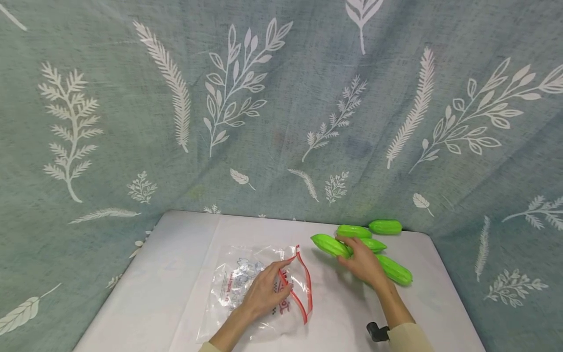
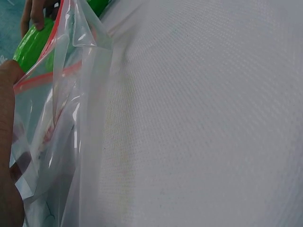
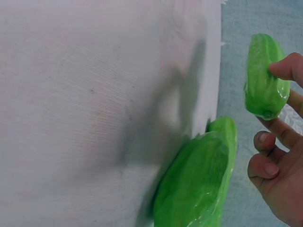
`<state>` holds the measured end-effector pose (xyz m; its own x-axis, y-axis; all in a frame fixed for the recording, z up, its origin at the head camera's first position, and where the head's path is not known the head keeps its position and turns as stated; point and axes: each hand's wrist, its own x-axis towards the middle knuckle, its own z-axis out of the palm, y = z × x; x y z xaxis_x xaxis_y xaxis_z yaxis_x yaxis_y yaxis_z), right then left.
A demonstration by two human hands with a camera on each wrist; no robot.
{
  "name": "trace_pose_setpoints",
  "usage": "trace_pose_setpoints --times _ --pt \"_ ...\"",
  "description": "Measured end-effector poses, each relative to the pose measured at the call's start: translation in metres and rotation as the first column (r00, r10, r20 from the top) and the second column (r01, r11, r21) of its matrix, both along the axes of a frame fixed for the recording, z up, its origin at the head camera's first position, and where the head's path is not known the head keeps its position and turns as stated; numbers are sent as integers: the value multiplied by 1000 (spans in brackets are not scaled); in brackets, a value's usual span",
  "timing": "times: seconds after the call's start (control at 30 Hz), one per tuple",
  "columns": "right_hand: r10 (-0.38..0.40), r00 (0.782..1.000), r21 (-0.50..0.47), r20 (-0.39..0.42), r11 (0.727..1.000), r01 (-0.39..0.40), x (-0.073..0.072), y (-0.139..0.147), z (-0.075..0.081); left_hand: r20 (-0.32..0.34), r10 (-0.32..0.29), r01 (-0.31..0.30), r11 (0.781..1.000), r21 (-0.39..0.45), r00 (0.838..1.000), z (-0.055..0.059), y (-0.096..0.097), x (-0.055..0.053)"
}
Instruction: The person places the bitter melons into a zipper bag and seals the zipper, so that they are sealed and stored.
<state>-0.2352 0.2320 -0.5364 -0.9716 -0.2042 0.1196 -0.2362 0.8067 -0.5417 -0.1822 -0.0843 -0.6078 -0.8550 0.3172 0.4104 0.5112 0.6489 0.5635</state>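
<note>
A clear plastic zip bag (image 1: 237,288) with a red zip edge lies on the white table, its mouth parted toward the right. My left hand (image 1: 267,291) holds the bag by that red edge; in the left wrist view only part of the hand (image 2: 8,156) shows beside the crumpled plastic. My right hand (image 1: 361,259) pinches a ribbed green gourd (image 1: 330,245) between thumb and fingers. The right wrist view has this gourd (image 3: 266,78) raised off the table, with the little fingers curled below it.
More green gourds are grouped around the right hand: one gourd (image 1: 396,270) to its right, one (image 1: 354,231) behind it, and one (image 1: 385,227) at the table's back edge. A patterned grey-green cloth (image 1: 281,122) hangs behind the white table (image 1: 176,274).
</note>
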Motion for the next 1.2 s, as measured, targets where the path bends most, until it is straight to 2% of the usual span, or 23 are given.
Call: trace_pose_setpoints --times 0.23,0.5,0.9,1.2 --pt "-3 999 -17 -35 1000 3 10 1 -4 37 0 0 1000 2 999 0 0 1" --pt "-42 999 -56 -22 998 41 25 4 -9 13 17 -17 1000 10 1000 0 -2 1" --pt "-25 1000 -106 -17 994 23 27 5 -14 11 28 -29 999 24 1000 2 -3 1" --pt "-19 999 -133 44 991 24 28 3 -16 -19 24 -24 1000 7 1000 0 -2 0"
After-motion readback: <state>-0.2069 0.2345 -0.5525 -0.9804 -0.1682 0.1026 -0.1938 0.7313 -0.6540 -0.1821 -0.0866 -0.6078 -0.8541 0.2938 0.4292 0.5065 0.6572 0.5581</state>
